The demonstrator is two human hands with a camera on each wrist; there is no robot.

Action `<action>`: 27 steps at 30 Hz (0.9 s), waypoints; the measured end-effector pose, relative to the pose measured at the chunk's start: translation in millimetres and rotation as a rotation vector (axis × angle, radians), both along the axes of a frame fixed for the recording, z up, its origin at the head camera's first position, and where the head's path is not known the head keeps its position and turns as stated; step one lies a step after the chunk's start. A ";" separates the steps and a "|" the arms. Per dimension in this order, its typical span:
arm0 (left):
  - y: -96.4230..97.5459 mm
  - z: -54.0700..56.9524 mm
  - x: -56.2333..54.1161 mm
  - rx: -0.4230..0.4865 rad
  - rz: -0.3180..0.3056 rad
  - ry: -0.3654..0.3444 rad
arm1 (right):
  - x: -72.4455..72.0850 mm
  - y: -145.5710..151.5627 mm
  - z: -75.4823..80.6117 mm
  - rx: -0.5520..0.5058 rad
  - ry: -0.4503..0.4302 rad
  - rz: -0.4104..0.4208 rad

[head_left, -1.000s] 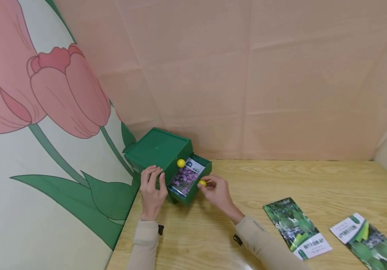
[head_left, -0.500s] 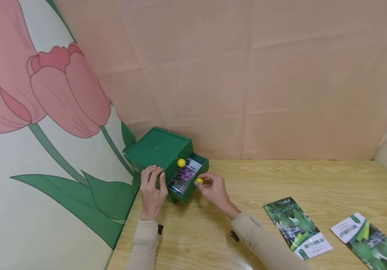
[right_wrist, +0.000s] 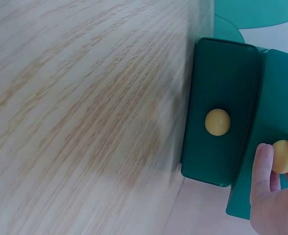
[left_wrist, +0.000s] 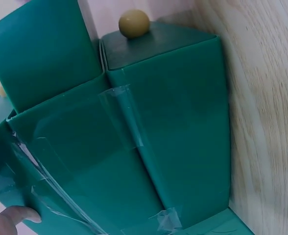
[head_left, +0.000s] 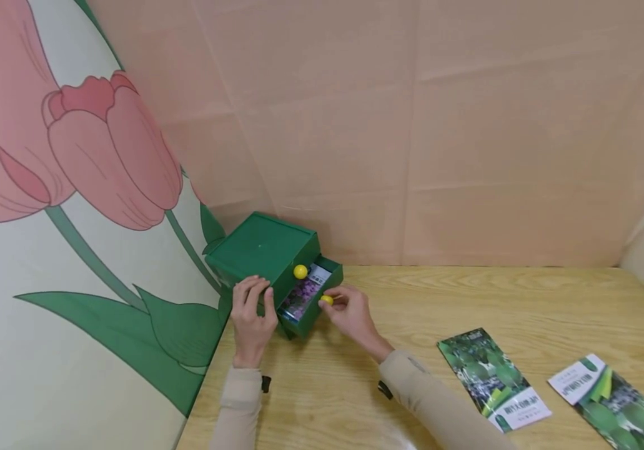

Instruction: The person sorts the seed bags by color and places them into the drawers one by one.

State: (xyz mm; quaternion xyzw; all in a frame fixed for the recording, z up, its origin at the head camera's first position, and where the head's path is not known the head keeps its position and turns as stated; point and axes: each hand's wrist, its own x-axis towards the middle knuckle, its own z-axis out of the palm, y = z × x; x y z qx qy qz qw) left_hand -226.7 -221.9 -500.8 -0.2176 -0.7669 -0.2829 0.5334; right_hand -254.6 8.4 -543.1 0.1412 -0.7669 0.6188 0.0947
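Note:
A green drawer cabinet [head_left: 262, 247] stands at the left on the table. Its middle drawer [head_left: 306, 322] is partly pulled out, and inside lies a packet [head_left: 306, 292] printed with purple flowers. My right hand [head_left: 352, 315] pinches the yellow round knob [right_wrist: 283, 157] on that drawer's front. My left hand [head_left: 254, 319] rests on the cabinet's near top edge; its thumb touches the taped side in the left wrist view. A yellow knob [head_left: 300, 272] marks the upper drawer. Below the pulled-out one, the bottom drawer [right_wrist: 203, 152] is closed, with its own knob [right_wrist: 217, 122].
Two packets with green fruit pictures, a nearer one [head_left: 490, 375] and a farther-right one [head_left: 619, 403], lie on the wooden table [head_left: 400, 300]. A pinkish cloth wall [head_left: 411, 137] rises behind, and a tulip-printed wall [head_left: 91, 262] borders the left.
The middle drawer has slid further into the cabinet, covering more of the purple flower packet. My right hand moved left with its knob. The left hand stayed in place.

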 end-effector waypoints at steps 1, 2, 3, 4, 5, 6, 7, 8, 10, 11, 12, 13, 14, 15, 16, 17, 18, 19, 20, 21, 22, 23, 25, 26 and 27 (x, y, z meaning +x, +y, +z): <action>0.6 0.3 -0.3 0.002 -0.001 0.002 | -0.4 -0.2 0.1 -0.002 0.003 0.001; 1.0 0.1 -1.0 0.005 -0.002 0.006 | -0.9 -0.5 0.3 -0.002 0.005 0.000; 1.4 -0.1 -1.5 0.007 -0.004 0.008 | -1.2 -0.8 0.5 -0.003 0.010 -0.001; 1.9 -0.1 -1.8 0.008 -0.005 0.007 | -1.5 -1.1 0.7 -0.002 0.014 -0.003; 2.2 -0.4 -2.1 0.009 -0.006 0.007 | -1.8 -1.4 0.7 -0.001 0.016 -0.007; 2.4 -0.7 -2.3 0.011 -0.008 0.005 | -2.1 -1.9 0.8 -0.001 0.020 -0.009; 2.5 -0.9 -2.3 0.014 -0.007 0.004 | -2.4 -2.5 0.9 0.000 0.024 -0.010; 2.4 -1.2 -2.1 0.018 -0.006 0.003 | -2.8 -3.1 1.0 0.002 0.027 -0.010; 2.0 -1.4 -1.1 0.024 -0.004 0.001 | -3.6 -4.6 0.8 0.002 0.031 -0.007; 1.8 -1.4 -0.6 0.027 -0.002 0.000 | -4.1 -5.4 0.6 0.002 0.031 -0.005; 1.6 -1.4 0.0 0.029 -0.001 -0.002 | -4.4 -6.1 0.6 0.002 0.033 -0.003; 1.2 -1.5 0.8 0.031 -0.001 -0.005 | -4.6 -7.1 0.3 0.002 0.035 -0.002; 0.9 -1.3 1.5 0.033 -0.002 -0.008 | -4.8 -7.9 0.1 0.000 0.039 0.000; 0.7 -1.5 1.9 0.032 -0.003 -0.011 | -4.7 -8.5 0.1 -0.004 0.046 0.002; 0.5 -1.5 2.1 0.030 -0.002 -0.015 | -4.8 -9.0 0.1 -0.008 0.048 0.001; 0.4 -1.4 2.2 0.028 -0.001 -0.017 | -5.0 -9.4 0.2 -0.010 0.049 0.000; 0.4 -1.4 2.2 0.027 -0.001 -0.016 | -5.3 -9.8 0.4 -0.014 0.050 0.001; 0.5 -1.4 2.0 0.029 -0.002 -0.015 | -5.7 -10.1 0.7 -0.016 0.051 0.002; 0.7 -1.1 1.8 0.029 0.000 -0.014 | -5.9 -10.2 1.2 -0.018 0.053 0.002; 0.8 -1.0 1.5 0.029 0.002 -0.015 | -6.4 -10.5 1.7 -0.018 0.051 -0.001; 0.9 -1.1 1.6 0.030 0.006 -0.017 | -6.9 -10.9 1.7 -0.016 0.050 -0.003; 1.1 -1.0 1.7 0.032 0.008 -0.020 | -7.3 -11.4 2.0 -0.015 0.050 -0.004; 1.2 -1.3 2.0 0.035 0.014 -0.027 | -7.9 -12.3 2.5 -0.017 0.051 -0.006; 1.2 -1.5 2.1 0.034 0.019 -0.031 | -8.0 -12.7 2.7 -0.019 0.050 -0.006; 1.1 -1.8 2.1 0.034 0.022 -0.032 | -8.3 -13.2 2.7 -0.020 0.048 -0.007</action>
